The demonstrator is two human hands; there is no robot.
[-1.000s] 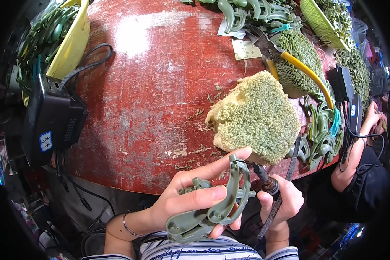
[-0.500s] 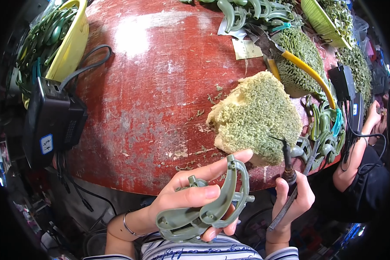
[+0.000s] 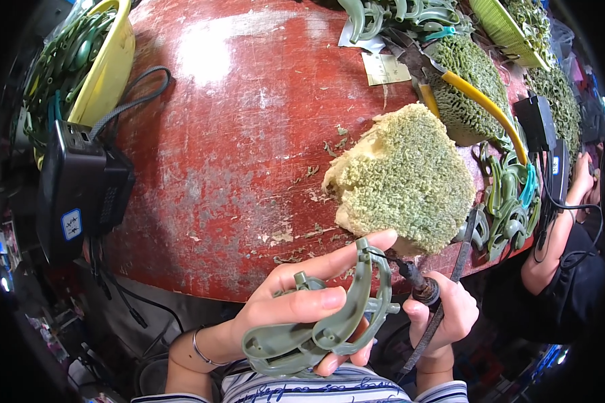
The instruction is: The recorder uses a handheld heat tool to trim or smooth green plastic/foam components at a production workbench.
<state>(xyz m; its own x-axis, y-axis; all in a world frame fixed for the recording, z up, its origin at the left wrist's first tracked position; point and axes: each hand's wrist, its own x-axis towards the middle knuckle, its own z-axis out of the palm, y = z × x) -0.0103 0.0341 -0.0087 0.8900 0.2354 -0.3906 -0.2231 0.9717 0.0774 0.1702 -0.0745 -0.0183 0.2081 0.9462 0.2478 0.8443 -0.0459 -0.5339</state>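
Note:
My left hand [image 3: 289, 302] grips a moulded olive-green plastic piece [image 3: 333, 332] with curved hollow shapes and small pegs, its index finger stretched along behind it. My right hand [image 3: 444, 309] is closed on a black pen-like tool [image 3: 417, 281] with a thin tip, which reaches the top of the green piece; whether they touch I cannot tell. A long dark strip [image 3: 457, 265] runs through or beside that hand. Just beyond my hands lies a rough, pale yellow-green spongy block [image 3: 403, 174] on the red worn table [image 3: 235, 148].
A yellow basin [image 3: 114, 60] of green parts and a black device [image 3: 81, 188] are left. Right are yellow-handled cutters [image 3: 484, 101], green parts [image 3: 507, 201], a textured green lump [image 3: 467, 80], a green basket [image 3: 507, 37] and cabled black boxes [image 3: 538, 124]. A co-worker's arm [image 3: 551, 248] shows far right.
Half a second ago the black tool's tip was over the spongy block; my right hand has since moved left, bringing it down to the green piece, much as one second ago.

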